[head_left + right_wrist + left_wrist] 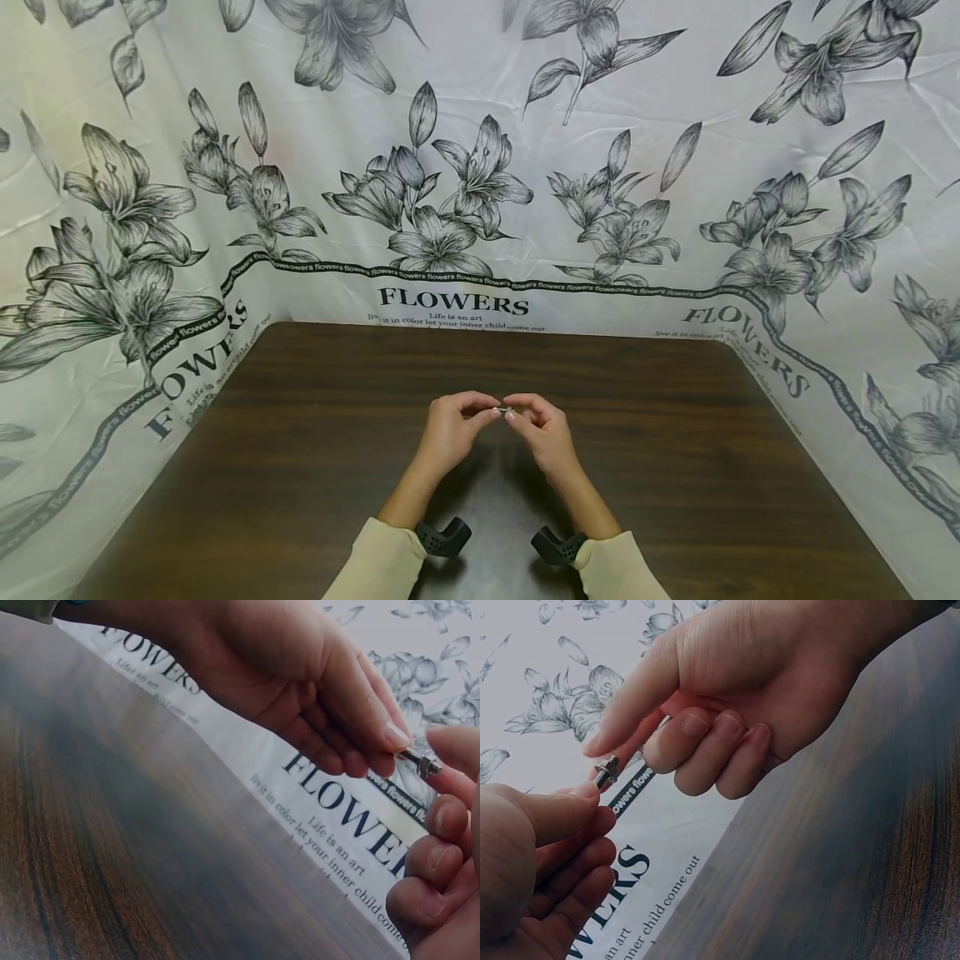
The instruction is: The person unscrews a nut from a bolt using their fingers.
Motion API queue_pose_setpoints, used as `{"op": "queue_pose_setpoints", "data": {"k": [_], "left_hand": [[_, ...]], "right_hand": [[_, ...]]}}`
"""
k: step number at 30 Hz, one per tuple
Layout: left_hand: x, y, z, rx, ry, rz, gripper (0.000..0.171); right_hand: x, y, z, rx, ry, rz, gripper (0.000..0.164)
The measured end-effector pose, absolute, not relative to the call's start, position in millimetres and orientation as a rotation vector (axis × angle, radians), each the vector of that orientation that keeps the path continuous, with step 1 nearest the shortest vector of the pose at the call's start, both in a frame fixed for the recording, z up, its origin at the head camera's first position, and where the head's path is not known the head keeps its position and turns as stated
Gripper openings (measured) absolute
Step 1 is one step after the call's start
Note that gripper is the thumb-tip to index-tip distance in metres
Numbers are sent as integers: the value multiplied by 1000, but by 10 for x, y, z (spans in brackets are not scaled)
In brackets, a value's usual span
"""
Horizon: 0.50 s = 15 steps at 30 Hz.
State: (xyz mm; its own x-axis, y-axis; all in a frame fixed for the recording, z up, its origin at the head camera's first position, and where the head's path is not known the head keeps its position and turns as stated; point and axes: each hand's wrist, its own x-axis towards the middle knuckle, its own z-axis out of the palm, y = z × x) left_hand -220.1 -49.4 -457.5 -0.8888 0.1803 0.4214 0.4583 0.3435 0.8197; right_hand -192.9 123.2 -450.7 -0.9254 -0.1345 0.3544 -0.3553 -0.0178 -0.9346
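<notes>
A small metal bolt with a nut on it is held up between the two hands, above the table. My left hand pinches one end of the bolt between thumb and fingertips, and the nut end sticks out toward the right. At that end, my right hand has its thumb and index finger parted around the nut, with a gap showing under the thumb in the right wrist view. Its other fingers are curled toward the palm.
A dark brown wooden table spreads beneath the hands. White cloth with printed flowers and lettering hangs behind it and along both sides. Black wrist mounts sit at the cuffs of the light sleeves.
</notes>
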Motion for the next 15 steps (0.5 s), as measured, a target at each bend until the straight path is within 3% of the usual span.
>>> {"op": "queue_pose_setpoints", "data": {"k": [7, 15], "left_hand": [[-2203, -475, -4564, -572, -2346, -1588, 8], [-2200, -465, -4572, -577, -2365, -1579, 8]], "right_hand": [[-1927, 1238, -4483, 390, -2119, 2101, 16], [-1935, 1230, -4473, 284, -2210, 2102, 27]]}}
